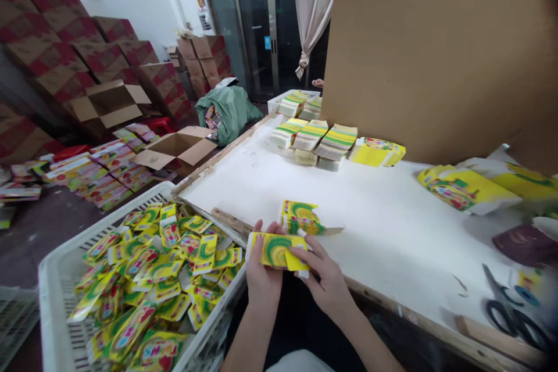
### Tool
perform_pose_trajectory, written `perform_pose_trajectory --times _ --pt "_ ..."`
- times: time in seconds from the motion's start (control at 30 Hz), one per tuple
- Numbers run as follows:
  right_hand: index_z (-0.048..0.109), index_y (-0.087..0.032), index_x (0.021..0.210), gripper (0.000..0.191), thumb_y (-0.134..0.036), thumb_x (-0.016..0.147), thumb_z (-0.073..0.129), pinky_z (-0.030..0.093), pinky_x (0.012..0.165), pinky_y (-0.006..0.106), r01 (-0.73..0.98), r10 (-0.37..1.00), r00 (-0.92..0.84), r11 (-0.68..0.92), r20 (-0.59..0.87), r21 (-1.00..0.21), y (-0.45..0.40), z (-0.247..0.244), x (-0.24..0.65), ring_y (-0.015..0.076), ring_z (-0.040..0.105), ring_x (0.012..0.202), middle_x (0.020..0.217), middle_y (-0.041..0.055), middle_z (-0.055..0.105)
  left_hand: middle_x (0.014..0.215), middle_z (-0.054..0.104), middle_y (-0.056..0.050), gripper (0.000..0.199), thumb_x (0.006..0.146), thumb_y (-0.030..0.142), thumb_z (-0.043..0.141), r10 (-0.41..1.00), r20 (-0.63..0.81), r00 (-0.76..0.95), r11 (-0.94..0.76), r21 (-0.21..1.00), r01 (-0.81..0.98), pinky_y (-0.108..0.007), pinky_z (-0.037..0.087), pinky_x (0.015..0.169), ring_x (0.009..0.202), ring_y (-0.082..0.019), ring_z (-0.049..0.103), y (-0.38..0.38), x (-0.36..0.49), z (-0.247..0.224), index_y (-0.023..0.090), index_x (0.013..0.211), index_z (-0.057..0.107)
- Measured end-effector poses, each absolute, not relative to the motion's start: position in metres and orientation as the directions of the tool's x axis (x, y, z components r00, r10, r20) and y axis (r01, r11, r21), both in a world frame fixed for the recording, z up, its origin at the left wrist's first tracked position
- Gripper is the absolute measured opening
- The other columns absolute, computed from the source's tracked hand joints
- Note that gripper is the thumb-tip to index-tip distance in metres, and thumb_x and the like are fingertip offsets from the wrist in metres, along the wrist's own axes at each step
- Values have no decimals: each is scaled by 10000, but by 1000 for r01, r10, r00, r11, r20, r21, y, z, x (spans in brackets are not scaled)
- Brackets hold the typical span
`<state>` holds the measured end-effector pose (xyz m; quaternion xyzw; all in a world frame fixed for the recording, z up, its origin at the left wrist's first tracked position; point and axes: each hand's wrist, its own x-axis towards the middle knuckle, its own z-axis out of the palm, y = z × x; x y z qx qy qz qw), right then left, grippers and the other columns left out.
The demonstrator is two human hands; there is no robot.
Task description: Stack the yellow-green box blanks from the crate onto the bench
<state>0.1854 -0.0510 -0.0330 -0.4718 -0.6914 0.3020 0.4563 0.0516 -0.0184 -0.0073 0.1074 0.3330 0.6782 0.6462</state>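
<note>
Both hands are closed on one small yellow-and-green carton (276, 249), held over the near edge of the white table (379, 215), just in front of the person's lap. The left hand (264, 272) grasps its left end, fingers behind and thumb in front; the right hand (323, 273) pinches the right end, where white flaps show. Just beyond the carton, on the tabletop, lies a small pile of similar printed cartons (300, 216).

To the left, next to the table, a white plastic basket (57, 314) holds a heap of small yellow boxes (150, 273) (some with their lettering facing up, others on their sides). Farther back on the table stand banded-looking stacks (335, 142) of yellow, green and white card, near a large upright cardboard panel (427, 58). More yellow packaging (466, 189) rests at the right, in front of that panel. Black-handled scissors (508, 308) lie by a wooden block (492, 337) at the near right; a purple object (518, 244) beyond them is too blurred to identify, perhaps a cup. Another person's hand (318, 83) shows past the panel's left edge.
</note>
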Motion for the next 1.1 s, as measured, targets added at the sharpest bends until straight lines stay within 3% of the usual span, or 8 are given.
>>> perform_pose_trajectory --times 0.17,0.37,0.43,0.53,0.6,0.7,0.93,1.1 --pt "627 -280 1043 365 -122 718 573 411 932 394 360 934 -218 347 284 -866 -52 -29 184 242 484 1125 1265 90 447 693 613 -8 180 743 336 558 947 -285 -151 -15 429 -903 -363 449 842 721 -149 614 -14 55 -14 164 784 590" --pt "602 -256 1045 387 -123 682 601 422 922 377 228 967 -142 238 210 -944 -39 -37 172 243 430 1181 1269 81 436 714 577 2 148 747 316 553 960 -150 -235 -88 637 -766 -336 468 756 736 -154 588 -19 54 -11 179 802 550" --pt "498 -255 1169 516 -154 676 613 431 912 371 260 964 -140 256 226 -931 -26 -37 178 233 430 1178 1263 84 446 722 551 15 170 739 327 567 923 -100 -371 -147 800 -581 -345 467 749 711 -145 572 -15 35 -9 194 837 531" --pt "459 -207 1184 492 -157 703 551 405 920 403 534 948 73 226 310 -815 0 -39 198 229 485 1090 1180 101 505 891 544 -19 363 673 350 646 780 129 -612 -171 985 -11 -406 422 847 871 -198 550 -5 -11 -11 221 981 502" --pt "521 -184 1109 436 -93 684 502 380 906 454 686 936 147 136 320 -715 17 -42 211 261 492 1036 1081 110 557 1114 485 -86 637 562 343 739 667 359 -652 -107 913 394 -462 311 965 1087 -282 438 1 -41 -16 214 1113 448" --pt "587 -168 958 375 -27 635 459 396 831 463 716 947 130 115 294 -688 31 -48 221 268 529 888 899 101 603 1250 393 -133 748 561 332 743 602 488 -631 -54 814 578 -482 202 1029 1199 -322 320 2 -59 -24 188 1204 389" --pt "423 -197 991 369 -49 654 454 454 699 339 646 949 154 114 274 -755 13 -37 204 181 545 746 855 37 556 1072 547 -82 447 689 310 645 955 10 -296 -64 983 -173 -383 387 905 1058 -219 491 -12 6 -36 199 1087 475" --pt "401 -230 921 333 -52 658 499 430 560 219 274 980 -126 183 153 -944 -24 -27 180 108 504 610 722 -43 501 1046 579 -62 346 734 284 597 991 -111 76 132 686 -715 -359 392 898 1012 -203 528 -16 50 -30 203 1061 517"
